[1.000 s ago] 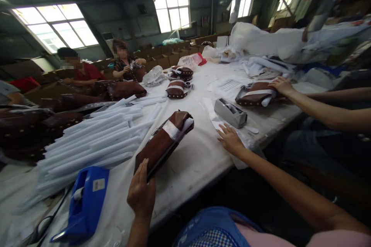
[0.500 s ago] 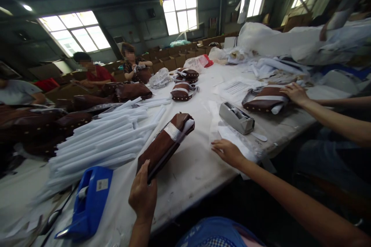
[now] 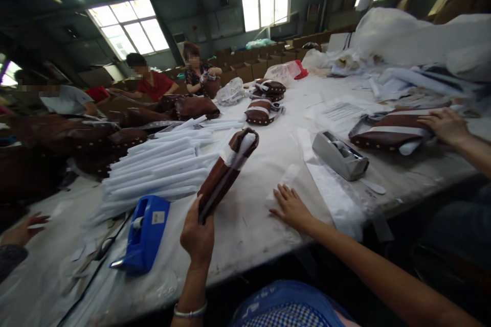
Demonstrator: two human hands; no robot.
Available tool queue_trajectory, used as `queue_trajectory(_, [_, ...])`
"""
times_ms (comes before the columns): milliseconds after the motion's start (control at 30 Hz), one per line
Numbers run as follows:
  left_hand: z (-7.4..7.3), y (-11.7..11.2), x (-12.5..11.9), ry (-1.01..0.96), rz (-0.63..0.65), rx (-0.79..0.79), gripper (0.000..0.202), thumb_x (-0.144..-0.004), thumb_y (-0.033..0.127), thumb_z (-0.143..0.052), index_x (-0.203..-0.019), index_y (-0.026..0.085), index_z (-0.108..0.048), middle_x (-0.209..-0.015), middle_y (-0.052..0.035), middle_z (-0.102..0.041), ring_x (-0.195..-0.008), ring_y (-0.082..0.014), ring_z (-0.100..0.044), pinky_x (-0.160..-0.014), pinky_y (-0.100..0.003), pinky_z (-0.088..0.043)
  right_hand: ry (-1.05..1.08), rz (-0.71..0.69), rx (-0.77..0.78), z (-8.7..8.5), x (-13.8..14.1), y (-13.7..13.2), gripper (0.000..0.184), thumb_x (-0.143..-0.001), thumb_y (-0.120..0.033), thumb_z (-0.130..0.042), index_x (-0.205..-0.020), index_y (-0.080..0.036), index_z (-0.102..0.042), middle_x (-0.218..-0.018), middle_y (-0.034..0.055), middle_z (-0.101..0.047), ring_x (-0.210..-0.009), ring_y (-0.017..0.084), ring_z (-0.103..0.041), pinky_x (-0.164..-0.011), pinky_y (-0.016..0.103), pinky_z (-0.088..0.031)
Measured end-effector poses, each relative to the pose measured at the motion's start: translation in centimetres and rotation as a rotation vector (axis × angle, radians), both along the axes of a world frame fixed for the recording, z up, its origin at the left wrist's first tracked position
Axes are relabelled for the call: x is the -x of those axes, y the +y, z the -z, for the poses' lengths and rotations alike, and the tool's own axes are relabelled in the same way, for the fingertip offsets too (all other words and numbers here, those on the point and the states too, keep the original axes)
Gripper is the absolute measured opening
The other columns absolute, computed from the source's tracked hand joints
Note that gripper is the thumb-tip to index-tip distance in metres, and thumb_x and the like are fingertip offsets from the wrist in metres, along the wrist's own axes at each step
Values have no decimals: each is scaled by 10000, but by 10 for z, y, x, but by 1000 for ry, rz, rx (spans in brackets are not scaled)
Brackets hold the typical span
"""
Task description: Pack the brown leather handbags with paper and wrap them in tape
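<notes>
We stand at a long white-covered table [image 3: 245, 250], and by our judgement the work is only partly done: a heap of brown bags [image 3: 82, 133] lies at the left, with a spread of white rolls [image 3: 161, 163] before it that look unused, while banded bags [image 3: 260, 112] farther up seem finished. The folded bag [image 3: 217, 181], tilted up over the middle, has a white band [image 3: 229, 156] round its upper part, so we judge the banding done; a white roll shows at its top end. Our left hand [image 3: 197, 235] grips its lower end between thumb and fingers; our right hand [image 3: 292, 208] lies spread, palm down, on thin plastic [image 3: 288, 176]. Bare cloth gives room between the hands; the blue tape dispenser [image 3: 148, 235] crowds the left, the grey tape dispenser [image 3: 339, 156] the right, and both forearms cross the near edge
</notes>
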State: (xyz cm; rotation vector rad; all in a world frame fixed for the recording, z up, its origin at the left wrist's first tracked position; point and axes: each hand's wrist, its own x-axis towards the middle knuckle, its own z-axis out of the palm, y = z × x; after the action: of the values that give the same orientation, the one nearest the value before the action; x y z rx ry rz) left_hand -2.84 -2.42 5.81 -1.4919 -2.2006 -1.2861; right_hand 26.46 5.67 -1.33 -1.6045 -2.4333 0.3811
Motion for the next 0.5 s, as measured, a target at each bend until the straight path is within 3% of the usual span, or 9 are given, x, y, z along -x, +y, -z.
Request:
queue_trajectory(133, [-7, 5, 12, -146, -104, -87, 547, -789, 326, -788, -1308, 284, -620, -1210, -55, -721, -1101, -293, -684, -922, -397, -544, 114, -445, 69, -4, 35, 17, 659, -963, -627, -448, -1490, -231, -443, -1612, 133, -291, -1507, 290, -222, -1231, 526, -111])
queue_trajectory(233, [-15, 8, 14, -83, -92, -213, 540, -793, 325, -791, -1304, 263, -626, -1190, -70, -728, -1078, -273, -696, -932, -377, -547, 206, -648, 139, -13, 64, 48, 550, -971, -600, -465, -1430, -302, -520, -1595, 78, -351, -1501, 262, -248, -1231, 532, -89])
queue_trajectory(300, [-21, 10, 9, 42, -28, -306, 513, -810, 301, -782, -1296, 244, -629, -1186, -79, -729, -1078, -248, -698, -952, -347, -540, 249, -684, 143, -16, 79, 65, 498, -954, -556, -535, -1372, -289, -585, -1567, 83, -403, -1487, 278, -283, -1224, 553, -120])
queue_trajectory(367, [-25, 12, 0, 160, 73, -371, 483, -837, 234, -753, -1302, 227, -620, -1197, -85, -724, -1100, -225, -689, -979, -328, -529, 334, -635, 51, -17, 84, 70, 457, -933, -480, -603, -1327, -251, -625, -1513, 108, -479, -1450, 295, -362, -1209, 560, -201])
queue_trajectory(433, [-24, 13, -9, 247, 176, -392, 467, -864, 144, -701, -1313, 225, -607, -1221, -81, -715, -1146, -214, -668, -1014, -337, -516, 472, -522, -83, -19, 77, 55, 380, -930, -391, -618, -1270, -226, -659, -1381, 121, -611, -1317, 277, -537, -1131, 502, -385])
queue_trajectory(500, [-14, 13, -20, 325, 268, -375, 471, -878, 80, -648, -1321, 234, -602, -1243, -67, -707, -1200, -215, -638, -1056, -368, -494, 598, -458, -166, -24, 57, 25, 247, -942, -310, -597, -1148, -233, -707, -1143, 84, -740, -1049, 219, -698, -928, 377, -552])
